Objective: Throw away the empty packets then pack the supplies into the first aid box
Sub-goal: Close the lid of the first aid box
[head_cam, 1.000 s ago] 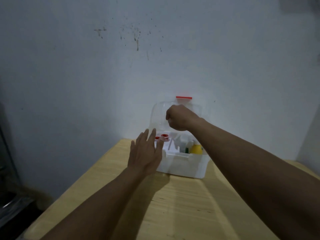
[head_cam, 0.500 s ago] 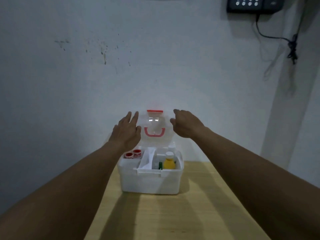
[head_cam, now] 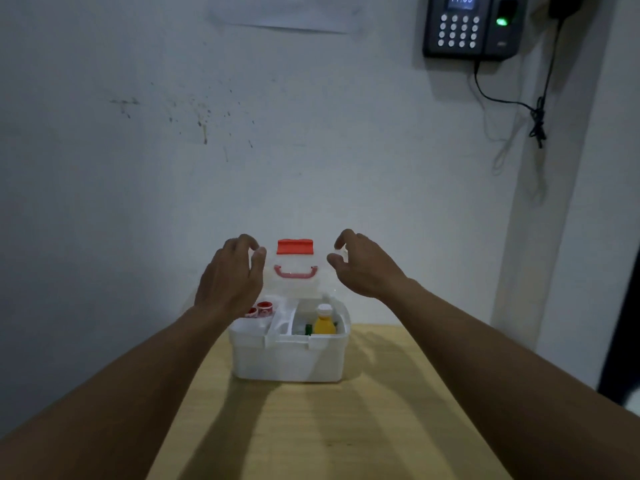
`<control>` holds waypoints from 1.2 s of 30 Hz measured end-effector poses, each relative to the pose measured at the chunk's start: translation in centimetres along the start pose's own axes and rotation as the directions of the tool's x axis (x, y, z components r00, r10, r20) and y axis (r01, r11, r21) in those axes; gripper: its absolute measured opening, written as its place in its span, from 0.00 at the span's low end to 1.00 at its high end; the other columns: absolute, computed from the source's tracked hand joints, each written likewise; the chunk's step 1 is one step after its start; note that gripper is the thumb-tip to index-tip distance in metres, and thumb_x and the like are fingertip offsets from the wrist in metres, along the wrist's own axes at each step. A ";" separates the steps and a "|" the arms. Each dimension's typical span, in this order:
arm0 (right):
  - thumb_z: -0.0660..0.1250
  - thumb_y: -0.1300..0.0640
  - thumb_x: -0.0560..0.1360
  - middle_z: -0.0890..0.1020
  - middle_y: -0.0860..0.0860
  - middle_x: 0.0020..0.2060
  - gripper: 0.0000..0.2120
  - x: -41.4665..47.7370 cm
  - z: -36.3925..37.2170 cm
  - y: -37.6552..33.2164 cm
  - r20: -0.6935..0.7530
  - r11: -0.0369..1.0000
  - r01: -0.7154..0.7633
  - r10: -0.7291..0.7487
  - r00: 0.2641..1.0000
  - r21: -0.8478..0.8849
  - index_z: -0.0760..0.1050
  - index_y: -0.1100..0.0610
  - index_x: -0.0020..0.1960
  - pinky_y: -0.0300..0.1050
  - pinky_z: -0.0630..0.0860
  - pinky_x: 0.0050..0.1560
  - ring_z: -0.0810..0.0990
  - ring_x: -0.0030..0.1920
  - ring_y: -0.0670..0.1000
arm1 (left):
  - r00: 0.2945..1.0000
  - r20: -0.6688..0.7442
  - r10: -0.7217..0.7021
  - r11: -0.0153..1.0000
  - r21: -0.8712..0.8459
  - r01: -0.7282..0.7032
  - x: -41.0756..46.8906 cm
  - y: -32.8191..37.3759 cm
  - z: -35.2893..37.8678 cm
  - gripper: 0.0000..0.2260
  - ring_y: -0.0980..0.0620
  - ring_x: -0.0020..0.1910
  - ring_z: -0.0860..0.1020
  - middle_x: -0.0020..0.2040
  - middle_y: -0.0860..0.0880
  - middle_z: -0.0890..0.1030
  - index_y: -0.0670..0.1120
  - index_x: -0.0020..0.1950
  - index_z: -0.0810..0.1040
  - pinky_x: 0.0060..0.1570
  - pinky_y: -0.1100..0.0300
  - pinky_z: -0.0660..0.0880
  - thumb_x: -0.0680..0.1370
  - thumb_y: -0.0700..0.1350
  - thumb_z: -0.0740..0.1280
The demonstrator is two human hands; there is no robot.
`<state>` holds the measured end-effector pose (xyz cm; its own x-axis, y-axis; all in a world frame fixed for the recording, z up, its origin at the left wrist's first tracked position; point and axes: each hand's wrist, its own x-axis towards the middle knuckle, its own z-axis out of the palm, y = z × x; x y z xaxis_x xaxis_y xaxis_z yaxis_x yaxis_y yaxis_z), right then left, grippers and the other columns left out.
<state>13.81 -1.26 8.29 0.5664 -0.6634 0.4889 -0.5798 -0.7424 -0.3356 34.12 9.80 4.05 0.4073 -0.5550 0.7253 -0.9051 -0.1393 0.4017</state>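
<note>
A white first aid box [head_cam: 287,358] stands at the far end of the wooden table [head_cam: 311,431]. Its clear lid [head_cam: 296,282], with a red latch [head_cam: 295,246] and a red handle, is raised upright. My left hand [head_cam: 228,278] curls around the lid's upper left corner. The upper right corner is gripped by my right hand [head_cam: 363,268]. Inside the box are a yellow bottle [head_cam: 325,323] with a white cap, two red-and-white rolls [head_cam: 265,308], a small green item [head_cam: 308,329] and a white divider tray [head_cam: 282,322].
The box sits close to a pale wall. A black keypad device [head_cam: 471,26] hangs high on the right with a cable [head_cam: 535,116] trailing down. A dark opening [head_cam: 623,341] lies at the far right beyond the table's edge.
My left hand rose from the box's left side to the lid's left corner. My right hand shifted to the lid's right corner. The view swung left and upward.
</note>
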 end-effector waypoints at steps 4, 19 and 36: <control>0.61 0.51 0.76 0.77 0.56 0.61 0.21 -2.8 0.1 -0.5 0.098 1.000 -0.012 0.009 0.995 0.026 0.67 0.54 0.68 0.52 0.73 0.57 0.75 0.60 0.56 | 1.000 -0.015 -0.003 0.999 -0.038 0.002 -3.1 -0.4 -0.4 0.13 0.49 0.51 0.76 0.57 0.46 0.78 0.48 0.60 0.72 0.47 0.54 0.74 0.83 0.51 0.53; 0.56 0.27 0.71 0.78 0.55 0.43 0.32 -5.1 5.2 -2.7 0.132 0.951 -0.290 0.275 0.952 0.108 0.78 0.56 0.45 0.51 0.76 0.47 0.79 0.47 0.58 | 0.957 0.119 -0.265 0.949 -0.144 0.281 -6.7 -0.1 -0.8 0.21 0.49 0.56 0.78 0.59 0.48 0.81 0.47 0.54 0.82 0.50 0.57 0.71 0.75 0.63 0.65; 0.73 0.31 0.64 0.52 0.50 0.80 0.53 -8.7 8.1 0.1 0.178 0.979 -0.139 0.111 0.978 0.151 0.52 0.48 0.79 0.55 0.69 0.68 0.65 0.75 0.55 | 0.943 0.314 -0.106 0.949 -0.251 0.191 -10.0 -2.9 -0.1 0.40 0.46 0.71 0.68 0.77 0.52 0.62 0.60 0.72 0.65 0.65 0.41 0.72 0.63 0.71 0.70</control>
<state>13.56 3.68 -2.54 0.5933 -0.7480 0.2976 -0.5578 -0.6485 -0.5179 32.66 15.87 -4.28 0.4420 -0.7666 0.4658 -0.7507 -0.0319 0.6599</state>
